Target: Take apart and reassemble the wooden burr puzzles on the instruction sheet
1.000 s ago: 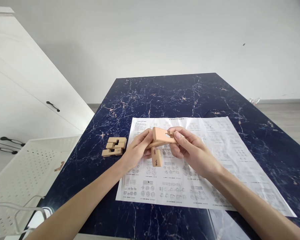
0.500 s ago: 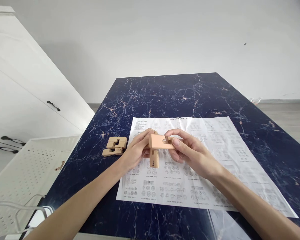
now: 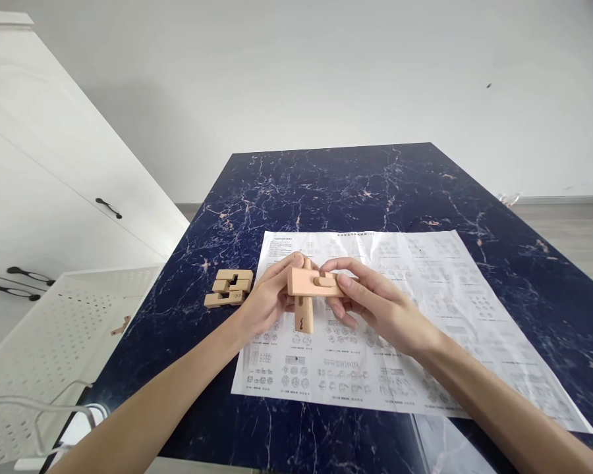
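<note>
Above a large white paper sheet (image 3: 425, 316) printed with rows of small line drawings, the left hand (image 3: 267, 296) and the right hand (image 3: 380, 303) are holding a joined set of wooden pieces between them. A flat, pale pinkish wooden bar with a slot (image 3: 304, 282) is lying crosswise, left to right, over a tan wooden bar with a dark squiggle mark (image 3: 304, 319), whose marked end is pointing toward the near side. A short wooden tab with a rounded end (image 3: 326, 281) is sitting at the slot. The left hand is gripping the left side of the set, its fingers partly hiding behind the wood. The right hand is pinching the right end, with the thumb pressing on the near side, the forefinger arching over the far side and the other fingers curling loosely below.

To the left of the paper, a group of notched tan wooden blocks (image 3: 230, 288) is resting on the dark blue, marble-patterned bench (image 3: 321, 191), near the left forearm. Farther left, a small brown wooden piece (image 3: 120, 326) is lying on a white perforated surface (image 3: 54, 336), and a white cabinet with black handles (image 3: 69, 164) is standing beyond it.
</note>
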Available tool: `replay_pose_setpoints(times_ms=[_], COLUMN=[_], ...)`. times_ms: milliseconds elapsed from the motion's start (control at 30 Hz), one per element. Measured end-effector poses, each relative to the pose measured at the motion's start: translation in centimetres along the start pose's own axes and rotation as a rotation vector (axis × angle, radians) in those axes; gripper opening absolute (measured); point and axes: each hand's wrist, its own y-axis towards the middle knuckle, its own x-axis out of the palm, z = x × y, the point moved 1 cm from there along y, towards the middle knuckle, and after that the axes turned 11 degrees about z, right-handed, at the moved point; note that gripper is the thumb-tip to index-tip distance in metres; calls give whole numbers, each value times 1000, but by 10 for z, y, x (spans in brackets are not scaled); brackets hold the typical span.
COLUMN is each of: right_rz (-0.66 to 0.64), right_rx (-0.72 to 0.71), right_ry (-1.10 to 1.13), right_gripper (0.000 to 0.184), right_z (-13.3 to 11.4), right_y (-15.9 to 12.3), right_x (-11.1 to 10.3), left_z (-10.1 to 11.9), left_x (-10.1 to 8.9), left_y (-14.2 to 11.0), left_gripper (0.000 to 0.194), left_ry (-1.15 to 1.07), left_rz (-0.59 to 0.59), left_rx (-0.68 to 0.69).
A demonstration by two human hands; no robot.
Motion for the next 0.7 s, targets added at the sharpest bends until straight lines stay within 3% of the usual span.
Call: replay_pose_setpoints(times_ms=[133, 467, 700], right_rz=[-54, -15, 43], right_rx=[19, 10, 0], right_ry=[-11, -67, -64], right_gripper=[30, 31, 31], right_z=[1, 5, 7], right_y=[0, 0, -2], right_x=[4, 5, 7], left_z=[0, -2, -4], left_x=[0, 3, -2], left_y=[-1, 0, -2], left_gripper=[50, 46, 54], left_ry=[-19, -112, 97], left_rz=[-28, -89, -137], left_rx=[-34, -35, 25])
